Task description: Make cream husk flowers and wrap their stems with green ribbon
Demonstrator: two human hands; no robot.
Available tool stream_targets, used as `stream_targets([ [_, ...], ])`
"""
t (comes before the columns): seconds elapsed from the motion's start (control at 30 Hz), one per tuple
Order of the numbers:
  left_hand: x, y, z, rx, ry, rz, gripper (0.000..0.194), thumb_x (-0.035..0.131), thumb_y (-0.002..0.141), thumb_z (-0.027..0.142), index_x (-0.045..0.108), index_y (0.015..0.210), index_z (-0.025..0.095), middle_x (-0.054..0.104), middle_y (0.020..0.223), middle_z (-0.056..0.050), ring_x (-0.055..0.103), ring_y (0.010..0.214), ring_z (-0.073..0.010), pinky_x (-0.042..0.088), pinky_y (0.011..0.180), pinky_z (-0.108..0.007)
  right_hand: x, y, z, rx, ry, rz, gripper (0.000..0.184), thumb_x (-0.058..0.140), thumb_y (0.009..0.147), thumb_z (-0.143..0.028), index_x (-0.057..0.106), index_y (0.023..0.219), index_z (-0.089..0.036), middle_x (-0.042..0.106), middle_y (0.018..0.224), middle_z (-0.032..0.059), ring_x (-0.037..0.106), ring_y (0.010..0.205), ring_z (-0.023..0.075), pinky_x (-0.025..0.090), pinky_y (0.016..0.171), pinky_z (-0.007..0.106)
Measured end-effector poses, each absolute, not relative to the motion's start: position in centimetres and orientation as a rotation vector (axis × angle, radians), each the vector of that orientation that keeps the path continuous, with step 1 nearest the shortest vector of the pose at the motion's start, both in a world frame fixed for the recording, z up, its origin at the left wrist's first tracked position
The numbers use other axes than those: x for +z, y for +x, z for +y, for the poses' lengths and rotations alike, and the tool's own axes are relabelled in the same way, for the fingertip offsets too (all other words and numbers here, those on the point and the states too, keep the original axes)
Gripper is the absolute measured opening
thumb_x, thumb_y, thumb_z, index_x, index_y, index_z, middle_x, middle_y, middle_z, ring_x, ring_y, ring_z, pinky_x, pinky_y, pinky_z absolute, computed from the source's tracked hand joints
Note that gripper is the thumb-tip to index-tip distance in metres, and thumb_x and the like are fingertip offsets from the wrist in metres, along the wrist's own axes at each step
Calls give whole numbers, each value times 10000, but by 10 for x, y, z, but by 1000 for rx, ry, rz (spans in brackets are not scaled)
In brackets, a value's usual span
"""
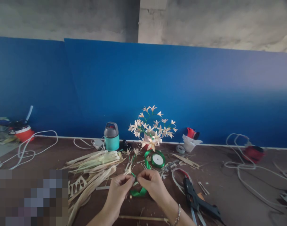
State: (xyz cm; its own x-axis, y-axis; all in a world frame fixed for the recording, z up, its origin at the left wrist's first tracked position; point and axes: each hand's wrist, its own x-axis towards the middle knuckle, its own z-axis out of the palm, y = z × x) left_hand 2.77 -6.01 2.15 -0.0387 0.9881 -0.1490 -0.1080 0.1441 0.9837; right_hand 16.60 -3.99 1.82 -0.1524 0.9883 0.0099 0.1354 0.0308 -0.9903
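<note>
My left hand (120,186) is closed in a pinch on the green stem of a small pale flower (128,169), which points away from me. Fingertip to fingertip with it, my right hand (153,182) pinches a green ribbon (138,192). The ribbon loops below my fingers and also runs up towards a ribbon spool (158,160) with a white centre. Exactly how the ribbon meets the stem is hidden by my fingers. Beyond my hands lie more loose flowers (135,152) on green stems.
Dried husks (94,163) lie left of my hands. A black glue gun (200,199) rests on the right. Behind stand a vase of flowers (149,135), a teal-and-grey container (111,138) and a white cup (190,143). White cables (240,157) trail at both sides. A blue panel (110,88) backs the table.
</note>
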Motion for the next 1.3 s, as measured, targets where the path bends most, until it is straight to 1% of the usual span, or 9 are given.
stream_targets([
  [0.2, 14, 28, -55, 1174, 995, 1280, 294, 633, 637, 417, 546, 580, 142, 353, 398, 86, 277, 348, -35, 198, 359, -158, 35, 171, -42, 976, -1337, -1588, 124, 534, 672, -189, 603, 584, -136, 540, 509, -12, 452, 502, 108, 343, 478, 206],
  [0.3, 11, 22, -53, 1279, 1179, 1373, 253, 590, 686, 395, 562, 616, 153, 431, 442, 54, 397, 405, -81, 315, 394, -180, 40, 178, -40, 802, -1375, -1668, 127, 518, 677, -162, 602, 584, -149, 573, 548, 6, 499, 550, 133, 384, 524, 221],
  [0.33, 11, 19, -54, 1370, 1306, 1430, 229, 588, 691, 383, 578, 643, 159, 495, 503, 26, 467, 469, -113, 374, 435, -205, 42, 180, -39, 732, -1370, -1713, 126, 515, 676, -147, 605, 590, -153, 585, 572, 13, 514, 575, 141, 394, 547, 225],
  [0.4, 16, 13, -56, 1570, 1692, 1487, 183, 586, 714, 315, 622, 833, 181, 616, 837, -59, 570, 771, -198, 464, 654, -294, 44, 184, -39, 604, -1355, -1825, 127, 513, 666, -107, 612, 605, -160, 602, 620, 24, 534, 618, 151, 402, 584, 231],
  [0.47, 23, 9, -59, 1590, 2143, 1462, 223, 558, 747, 227, 622, 960, 224, 581, 1063, -83, 506, 1014, -246, 410, 847, -381, 47, 186, -41, 517, -1363, -1937, 138, 516, 651, -76, 613, 611, -166, 601, 643, 28, 535, 628, 151, 395, 587, 231],
  [0.53, 29, 7, -61, 1490, 2451, 1420, 250, 537, 765, 160, 624, 980, 255, 578, 1113, -65, 468, 1073, -247, 368, 891, -400, 51, 186, -45, 468, -1371, -2023, 138, 523, 647, -64, 609, 618, -169, 599, 654, 29, 532, 634, 152, 385, 584, 231],
  [0.7, 38, 8, -58, 1185, 2684, 1276, 171, 518, 788, 138, 627, 879, 234, 657, 934, -23, 512, 959, -213, 348, 826, -369, 61, 184, -53, 426, -1282, -2150, 137, 539, 657, -55, 601, 641, -177, 600, 664, 22, 532, 679, 156, 375, 606, 231],
  [0.87, 47, 5, -56, 1053, 2772, 1184, 127, 514, 804, 161, 611, 857, 224, 639, 773, 0, 521, 857, -183, 323, 796, -345, 65, 186, -55, 464, -1257, -2155, 138, 538, 660, -62, 609, 648, -180, 605, 663, 18, 536, 671, 149, 374, 597, 226],
  [1.3, 59, 7, -51, 1001, 2798, 1098, 72, 535, 762, 153, 585, 730, 193, 597, 654, 6, 512, 736, -168, 334, 801, -363, 70, 191, -53, 514, -1217, -2127, 129, 549, 664, -66, 615, 647, -175, 607, 656, 13, 533, 647, 137, 379, 577, 216],
])
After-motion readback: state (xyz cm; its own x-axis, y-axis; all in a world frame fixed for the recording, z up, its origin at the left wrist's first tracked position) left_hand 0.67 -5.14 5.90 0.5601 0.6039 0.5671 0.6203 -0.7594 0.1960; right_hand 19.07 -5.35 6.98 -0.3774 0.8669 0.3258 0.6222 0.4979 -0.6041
